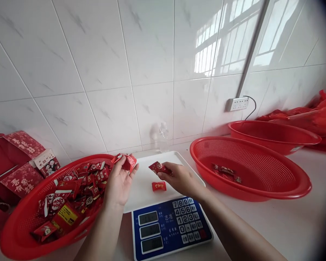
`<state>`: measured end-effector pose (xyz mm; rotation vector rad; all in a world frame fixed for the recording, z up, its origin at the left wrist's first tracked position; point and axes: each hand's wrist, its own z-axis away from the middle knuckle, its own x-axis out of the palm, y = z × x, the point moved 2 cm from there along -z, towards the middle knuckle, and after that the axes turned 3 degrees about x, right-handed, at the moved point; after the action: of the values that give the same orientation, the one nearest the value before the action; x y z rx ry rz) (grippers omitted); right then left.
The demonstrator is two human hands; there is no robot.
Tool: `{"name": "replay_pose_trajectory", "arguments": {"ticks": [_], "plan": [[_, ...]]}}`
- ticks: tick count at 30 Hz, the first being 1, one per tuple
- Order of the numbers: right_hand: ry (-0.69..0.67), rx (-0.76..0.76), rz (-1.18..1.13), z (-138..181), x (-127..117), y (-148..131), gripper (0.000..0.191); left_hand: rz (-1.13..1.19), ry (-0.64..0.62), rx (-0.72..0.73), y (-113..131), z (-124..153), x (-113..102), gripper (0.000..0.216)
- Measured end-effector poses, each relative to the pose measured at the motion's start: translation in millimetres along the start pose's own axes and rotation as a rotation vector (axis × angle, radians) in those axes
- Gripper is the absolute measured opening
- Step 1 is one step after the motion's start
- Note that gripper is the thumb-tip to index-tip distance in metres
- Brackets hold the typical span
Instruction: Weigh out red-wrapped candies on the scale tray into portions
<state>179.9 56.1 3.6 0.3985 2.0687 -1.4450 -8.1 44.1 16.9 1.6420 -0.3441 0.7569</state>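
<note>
My left hand is closed round red wrapped candies, held palm up over the left edge of the scale's white tray. Pinched in the fingers of my right hand is a dark red wrapped candy, above the middle of the tray. Just below it, a small bright red wrapped candy lies on the tray. In front stands the scale's blue keypad panel, with three grey displays. How many candies my left hand holds is hidden by its fingers.
A red basket full of mixed wrapped sweets stands at the left, beside red gift boxes. At the right, a red basket holds several candies, with another red basin behind. A clear bottle stands by the wall.
</note>
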Motion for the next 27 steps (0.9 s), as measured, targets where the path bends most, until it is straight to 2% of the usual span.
{"name": "replay_pose_trajectory", "arguments": {"ticks": [2,4,6,9,12,16,20,23,25,27], "plan": [[0.031,-0.028,0.113,-2,-1,3,0.018,-0.015,-0.002,0.007,1,-1,-3,0.006],[0.032,-0.038,0.107,-3,-3,8,0.017,-0.029,0.016,0.012,2,-1,-6,0.008],[0.028,-0.004,0.057,-5,-5,14,0.016,-0.049,0.024,0.014,2,0,-7,0.013],[0.045,0.031,-0.029,-8,-8,22,0.015,-0.112,-0.033,0.005,-2,2,-7,0.028],[0.036,0.02,-0.119,-9,-7,26,0.016,-0.175,-0.105,-0.005,-8,3,-5,0.042],[-0.017,-0.001,-0.273,-10,-4,24,0.02,-0.186,-0.182,-0.081,-15,5,-3,0.046],[-0.019,-0.019,-0.34,-11,-5,22,0.024,-0.205,-0.211,-0.14,-19,7,-2,0.061],[-0.008,-0.018,-0.261,-10,-6,23,0.022,-0.185,-0.218,-0.23,-20,7,-1,0.057],[-0.014,-0.019,-0.209,-9,-6,23,0.021,-0.171,-0.213,-0.297,-18,7,0,0.048],[-0.013,-0.011,-0.173,-9,-5,25,0.023,-0.18,-0.204,-0.305,-15,6,0,0.038]]}}
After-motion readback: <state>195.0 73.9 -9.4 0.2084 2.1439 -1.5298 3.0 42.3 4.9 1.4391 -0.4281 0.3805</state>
